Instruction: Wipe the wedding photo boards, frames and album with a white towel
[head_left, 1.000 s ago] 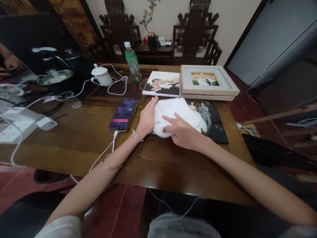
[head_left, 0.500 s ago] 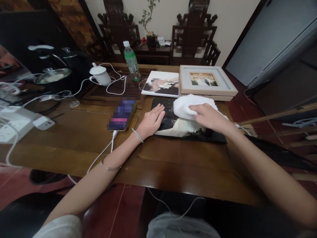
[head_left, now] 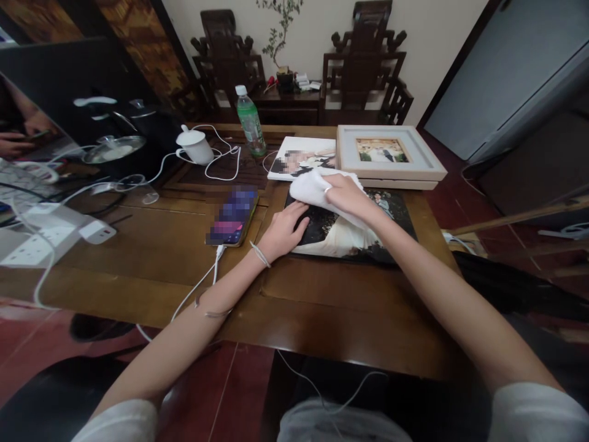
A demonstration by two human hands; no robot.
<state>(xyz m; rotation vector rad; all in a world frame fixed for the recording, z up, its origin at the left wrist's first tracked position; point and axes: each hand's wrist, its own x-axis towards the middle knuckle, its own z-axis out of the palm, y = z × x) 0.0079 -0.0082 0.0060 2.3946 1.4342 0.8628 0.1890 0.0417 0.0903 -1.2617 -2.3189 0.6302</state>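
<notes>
Cloth (head_left: 307, 186) gripped under R hand (head_left: 345, 195), over pic (head_left: 343, 238).

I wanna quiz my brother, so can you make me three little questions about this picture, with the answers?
1. True or false: the right hand is holding the white cloth.
2. What is the left hand touching?
A) phone
B) dark photo panel
C) power strip
3. Fill in the missing word: in the picture, the white lidded cup is to the ____ of the plastic bottle.

Key: 1. True. 2. B. 3. Left.
</notes>
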